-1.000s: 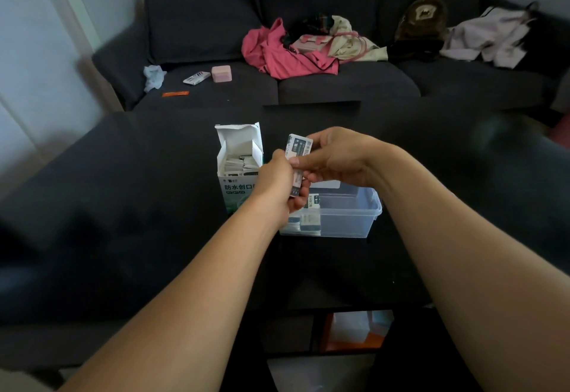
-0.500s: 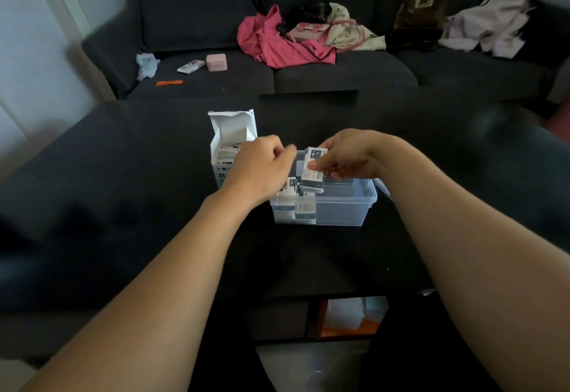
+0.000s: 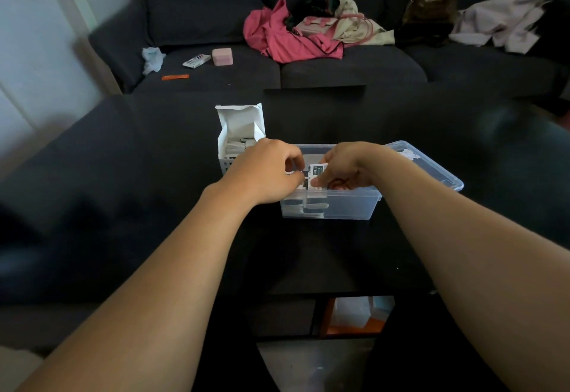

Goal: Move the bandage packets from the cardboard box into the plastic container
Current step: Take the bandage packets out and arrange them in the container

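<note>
My right hand (image 3: 345,169) pinches packet (image 3: 317,172) over container (image 3: 354,203); left hand (image 3: 271,172) curled, grip unclear. Some packets stacked inside; box (image 3: 240,135) holds more.

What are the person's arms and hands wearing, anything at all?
Nothing shows on them: both forearms are bare right up to the frame's edge, with no sleeves, gloves, watch or bracelet. The left hand and right hand show no rings that I can make out.

We note dim indoor light entering from the pale wall (image 3: 34,36) at left. The dark table (image 3: 154,206) swallows detail. Frame edges bow and smear; the sofa (image 3: 339,67) corners blur.
</note>
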Motion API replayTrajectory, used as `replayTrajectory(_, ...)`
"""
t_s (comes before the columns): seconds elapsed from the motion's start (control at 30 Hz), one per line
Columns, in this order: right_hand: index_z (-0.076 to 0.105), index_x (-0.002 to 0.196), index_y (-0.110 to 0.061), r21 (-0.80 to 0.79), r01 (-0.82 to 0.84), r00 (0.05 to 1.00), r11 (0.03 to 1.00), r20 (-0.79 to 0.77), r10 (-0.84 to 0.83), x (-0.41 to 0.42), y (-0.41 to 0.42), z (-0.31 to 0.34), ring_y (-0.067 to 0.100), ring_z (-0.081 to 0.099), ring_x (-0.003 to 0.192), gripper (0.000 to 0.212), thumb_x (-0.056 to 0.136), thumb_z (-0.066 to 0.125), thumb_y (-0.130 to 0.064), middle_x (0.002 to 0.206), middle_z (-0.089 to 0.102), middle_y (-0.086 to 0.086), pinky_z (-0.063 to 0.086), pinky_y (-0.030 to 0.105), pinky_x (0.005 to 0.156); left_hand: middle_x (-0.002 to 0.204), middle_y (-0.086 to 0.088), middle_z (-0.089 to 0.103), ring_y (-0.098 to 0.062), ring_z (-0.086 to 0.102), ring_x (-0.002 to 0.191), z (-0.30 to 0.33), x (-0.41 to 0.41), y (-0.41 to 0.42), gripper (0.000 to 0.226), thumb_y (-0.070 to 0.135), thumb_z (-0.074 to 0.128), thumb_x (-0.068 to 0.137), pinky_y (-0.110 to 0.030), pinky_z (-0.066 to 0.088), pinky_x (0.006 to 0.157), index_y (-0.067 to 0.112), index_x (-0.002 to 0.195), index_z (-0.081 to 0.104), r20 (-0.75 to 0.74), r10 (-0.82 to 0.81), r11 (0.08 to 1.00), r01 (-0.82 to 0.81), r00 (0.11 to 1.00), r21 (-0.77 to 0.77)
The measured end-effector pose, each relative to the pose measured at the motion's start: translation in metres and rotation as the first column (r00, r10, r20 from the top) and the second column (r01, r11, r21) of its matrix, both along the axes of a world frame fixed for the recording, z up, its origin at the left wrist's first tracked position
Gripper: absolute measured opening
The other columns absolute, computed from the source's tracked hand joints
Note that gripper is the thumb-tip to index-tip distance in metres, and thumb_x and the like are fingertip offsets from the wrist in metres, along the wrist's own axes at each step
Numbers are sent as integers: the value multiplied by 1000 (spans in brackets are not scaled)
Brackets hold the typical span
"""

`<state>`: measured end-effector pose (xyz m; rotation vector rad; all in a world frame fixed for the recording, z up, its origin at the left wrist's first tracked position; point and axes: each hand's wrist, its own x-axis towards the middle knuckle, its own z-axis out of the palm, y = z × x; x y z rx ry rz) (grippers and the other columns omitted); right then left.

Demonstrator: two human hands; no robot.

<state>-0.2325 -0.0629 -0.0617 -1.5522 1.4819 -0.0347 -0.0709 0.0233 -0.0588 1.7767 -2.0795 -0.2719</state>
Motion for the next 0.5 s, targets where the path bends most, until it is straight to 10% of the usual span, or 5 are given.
replayTrajectory(0.5, 62, 122, -16, -33, -119, 989, 992, -89, 116, 4, 2, -5, 25, 64, 118, 35, 90, 74, -21, 122, 68, 12, 51, 41, 105, 102, 2, 71, -19, 66, 92, -7, 0, -2, 18, 24, 64, 94, -42, 57, 86, 23, 108, 75, -3, 8, 999, -8, 1000, 34)
